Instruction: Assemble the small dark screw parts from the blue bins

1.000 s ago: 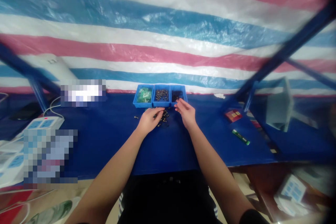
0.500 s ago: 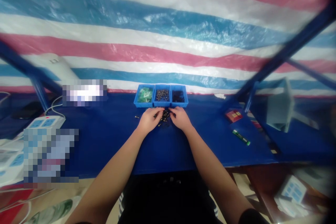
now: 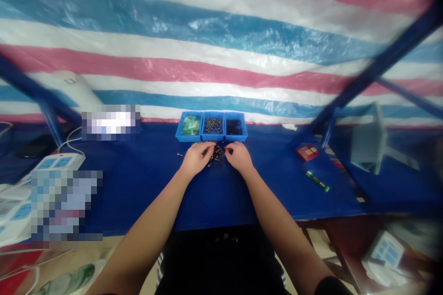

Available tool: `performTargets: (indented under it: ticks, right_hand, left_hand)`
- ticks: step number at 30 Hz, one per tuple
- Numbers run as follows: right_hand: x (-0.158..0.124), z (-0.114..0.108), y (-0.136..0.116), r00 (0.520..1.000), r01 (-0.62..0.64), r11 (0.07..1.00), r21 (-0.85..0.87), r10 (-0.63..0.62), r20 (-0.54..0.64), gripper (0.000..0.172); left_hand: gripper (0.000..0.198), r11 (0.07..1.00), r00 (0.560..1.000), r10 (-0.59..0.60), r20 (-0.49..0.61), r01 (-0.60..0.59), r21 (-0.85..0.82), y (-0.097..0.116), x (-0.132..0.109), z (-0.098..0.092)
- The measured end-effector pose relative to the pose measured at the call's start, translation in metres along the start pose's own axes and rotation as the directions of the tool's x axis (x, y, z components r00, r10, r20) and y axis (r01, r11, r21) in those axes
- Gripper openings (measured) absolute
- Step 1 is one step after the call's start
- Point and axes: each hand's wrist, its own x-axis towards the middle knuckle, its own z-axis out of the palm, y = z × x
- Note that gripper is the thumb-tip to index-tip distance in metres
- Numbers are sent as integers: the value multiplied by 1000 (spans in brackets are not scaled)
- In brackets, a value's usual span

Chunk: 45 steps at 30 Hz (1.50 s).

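On the blue tabletop lies a loose pile of small dark and brass-coloured metal parts (image 3: 217, 153), too small to name. My left hand (image 3: 197, 158) is at the pile's left side, thumb and fingertips drawn together. Opposite it, my right hand (image 3: 239, 156) has its fingers curled into a pinch. Whatever either hand holds is hidden. Just beyond my hands stand three blue bins side by side: the left bin (image 3: 188, 138) has green packets, the middle bin (image 3: 213, 138) small metal parts, the right bin (image 3: 236, 138) black pieces. One single small part (image 3: 180, 154) lies left of my left hand.
A red box (image 3: 308, 152) and a green tube-like pack (image 3: 317, 181) lie on the right. White power strips (image 3: 60, 162) with cables occupy the left side. Blue frame posts (image 3: 330, 126) rise at both sides, before a striped plastic sheet (image 3: 221, 71).
My right hand has drawn slightly back to the right from the pile, its fingers more curled. My left hand has hardly moved.
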Motion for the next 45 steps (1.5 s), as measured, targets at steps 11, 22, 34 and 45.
performTargets:
  ticks: [11, 22, 34, 45]
  right_hand:
    - [-3, -8, -6, 1000, -13, 996, -92, 13, 0, 16]
    - [-3, -8, -4, 1000, -4, 990, -140, 6, 16, 11]
    - [0, -4, -6, 990, -106, 772, 627, 142, -8, 17]
    - [-4, 0, -20, 985, -167, 464, 870, 44, 166, 38]
  left_hand:
    - [24, 1000, 1000, -4, 9, 4, -3, 0, 0, 0]
    - [23, 1000, 1000, -10, 6, 10, 1, -2, -1, 2]
    - [23, 999, 999, 34, 5, -34, -5, 2, 0, -1]
    - [18, 993, 993, 105, 49, -102, -63, 7, 1, -2]
